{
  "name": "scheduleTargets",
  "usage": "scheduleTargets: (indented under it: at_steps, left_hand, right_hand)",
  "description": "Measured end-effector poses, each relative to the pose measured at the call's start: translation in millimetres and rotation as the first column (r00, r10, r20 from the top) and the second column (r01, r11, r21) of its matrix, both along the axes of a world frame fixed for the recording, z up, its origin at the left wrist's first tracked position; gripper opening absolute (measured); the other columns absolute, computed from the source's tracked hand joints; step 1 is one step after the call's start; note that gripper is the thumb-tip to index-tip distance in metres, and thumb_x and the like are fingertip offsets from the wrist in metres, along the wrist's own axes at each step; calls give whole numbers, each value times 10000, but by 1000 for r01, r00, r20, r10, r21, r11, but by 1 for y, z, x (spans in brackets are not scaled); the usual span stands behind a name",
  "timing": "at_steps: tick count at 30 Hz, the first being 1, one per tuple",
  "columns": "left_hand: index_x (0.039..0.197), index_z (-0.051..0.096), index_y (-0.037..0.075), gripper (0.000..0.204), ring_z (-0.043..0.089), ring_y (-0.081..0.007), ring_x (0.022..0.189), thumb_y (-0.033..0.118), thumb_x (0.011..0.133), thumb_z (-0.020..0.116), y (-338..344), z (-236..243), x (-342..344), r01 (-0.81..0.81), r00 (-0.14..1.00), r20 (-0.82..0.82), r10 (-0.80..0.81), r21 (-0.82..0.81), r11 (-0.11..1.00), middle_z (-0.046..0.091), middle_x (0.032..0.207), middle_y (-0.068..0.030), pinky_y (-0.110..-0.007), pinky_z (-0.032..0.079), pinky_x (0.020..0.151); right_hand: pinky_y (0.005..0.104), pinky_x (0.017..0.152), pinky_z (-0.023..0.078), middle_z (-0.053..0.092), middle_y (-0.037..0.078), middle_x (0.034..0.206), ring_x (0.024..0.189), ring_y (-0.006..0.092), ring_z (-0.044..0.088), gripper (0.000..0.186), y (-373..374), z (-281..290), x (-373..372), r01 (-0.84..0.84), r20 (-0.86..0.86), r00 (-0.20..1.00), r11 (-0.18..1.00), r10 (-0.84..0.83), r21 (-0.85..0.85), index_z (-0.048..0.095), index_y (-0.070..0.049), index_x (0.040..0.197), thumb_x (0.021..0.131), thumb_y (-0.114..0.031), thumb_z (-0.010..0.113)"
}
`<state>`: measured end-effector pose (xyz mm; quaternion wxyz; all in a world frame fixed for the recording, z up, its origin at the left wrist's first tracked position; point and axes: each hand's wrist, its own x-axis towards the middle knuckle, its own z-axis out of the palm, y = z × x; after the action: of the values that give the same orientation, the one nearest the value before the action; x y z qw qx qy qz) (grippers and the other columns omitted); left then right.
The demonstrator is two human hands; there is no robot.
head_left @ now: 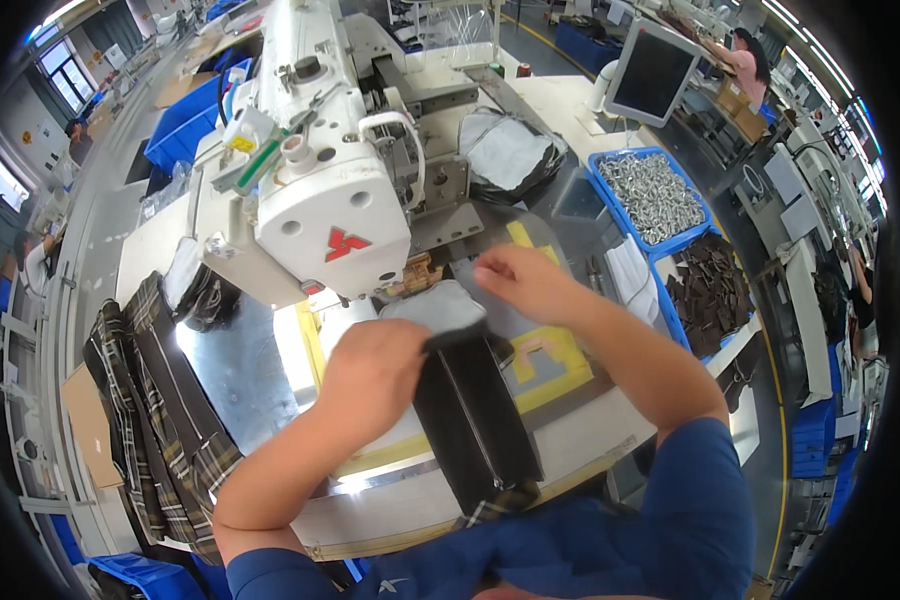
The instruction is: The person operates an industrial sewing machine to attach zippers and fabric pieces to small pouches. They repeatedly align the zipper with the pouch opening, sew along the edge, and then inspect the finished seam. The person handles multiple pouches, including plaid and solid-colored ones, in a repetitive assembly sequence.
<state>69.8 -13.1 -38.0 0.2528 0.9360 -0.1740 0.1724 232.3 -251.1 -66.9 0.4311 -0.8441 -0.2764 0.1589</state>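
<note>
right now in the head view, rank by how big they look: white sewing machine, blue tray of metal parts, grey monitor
1. White sewing machine, by far the largest, though nearest the camera.
2. Blue tray of metal parts.
3. Grey monitor, close to the tray and farther away, so unsure.

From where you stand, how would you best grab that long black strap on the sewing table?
Probably by its far end, where the left hand already pinches it. The black strap lies flat and runs lengthwise toward the person, hanging over the table edge. Come from the left side; the sewing machine crowds the space behind, and the right hand is there too.
</note>
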Motion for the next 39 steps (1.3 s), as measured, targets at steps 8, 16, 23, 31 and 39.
scheduleTargets:
  at_steps: [8, 16, 23, 31, 39]
  left_hand:
    - [1170, 694, -7, 143, 626, -98, 929, 65, 1051, 658, 108, 60, -113, -318, 730, 101, 676, -825, 467, 699, 1039, -39, -255, 505, 837]
    - [1329, 658, 32, 647, 662, -327, 1096, 269, 795, 937, 41, 74, -112, -298, 943, -197, 269, -136, 945, 706, 1205, -163, -414, 520, 975]
    - [1045, 758, 24, 284, 707, -372, 770, 257, 908, 844, -6, 82, -57, 486, 507, -664, -550, -307, 819, 744, 854, -158, -403, 551, 735]
    - [1105, 768, -50, 172, 719, -128, 938, -18, 937, 784, -14, 146, -72, 86, 905, -130, -404, -876, 474, 795, 1053, -77, -305, 576, 833]
    - [1262, 688, -54, 320, 739, -222, 1077, -39, 946, 739, 7, 131, -53, 128, 967, 86, -239, -978, 166, 765, 1200, -148, -375, 579, 970]
  right_hand:
    - [446, 817, 542, 728, 161, 973, 943, 366, 710, 324, -36, 18, -118, -718, -285, 696, 652, 659, -245, 678, -30, 1103, 983, -328, 716]
    - [453, 776, 526, 722, 144, 901, 860, 364, 702, 208, -19, 67, -144, -697, -288, 684, 717, 670, 13, 652, -38, 1039, 1055, -243, 619]
    - [375, 817, 554, 761, 97, 1041, 923, 166, 728, 401, -23, 99, -132, -618, -443, 476, 647, 760, 447, 642, 6, 1295, 1079, -333, 643]
    - [427, 1144, 476, 626, 188, 1478, 1361, 260, 604, 820, -18, 39, -140, -333, -197, 583, 453, 788, 827, 561, 23, 1481, 901, -477, 854]
    - [356, 909, 585, 777, 137, 1220, 1048, 185, 735, 543, -11, 32, -155, -566, -191, 689, 684, 699, 461, 704, 13, 1312, 888, -273, 885]
